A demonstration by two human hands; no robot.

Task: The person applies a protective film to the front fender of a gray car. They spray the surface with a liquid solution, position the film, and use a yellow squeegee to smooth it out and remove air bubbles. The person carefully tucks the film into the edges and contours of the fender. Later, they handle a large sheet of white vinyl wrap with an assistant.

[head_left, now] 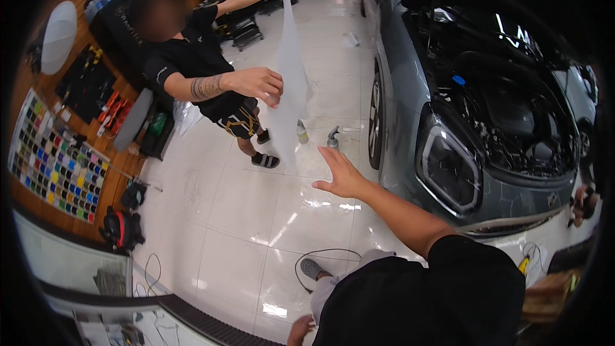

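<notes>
My right hand [343, 176] reaches forward with thumb and fingers apart, holding nothing. Just beyond it hangs a translucent whitish sheet of film [291, 90], held by a co-worker [192, 57] with one hand high at its top corner and the other at its near edge. A gap shows between my fingers and the sheet. On the floor behind my fingertips stand a grey spray bottle [332, 138] and a pale bottle with a greenish label [302, 132]. My left hand [301, 330] hangs low at the bottom edge, partly cut off, its fingers too unclear to read.
A grey car [410, 83] with its bonnet up and engine bay [512, 115] exposed stands to the right. A dark cable [330, 250] loops on the tiled floor by my foot. On the left are a colour swatch board [61, 160] and a black-and-red machine [122, 229].
</notes>
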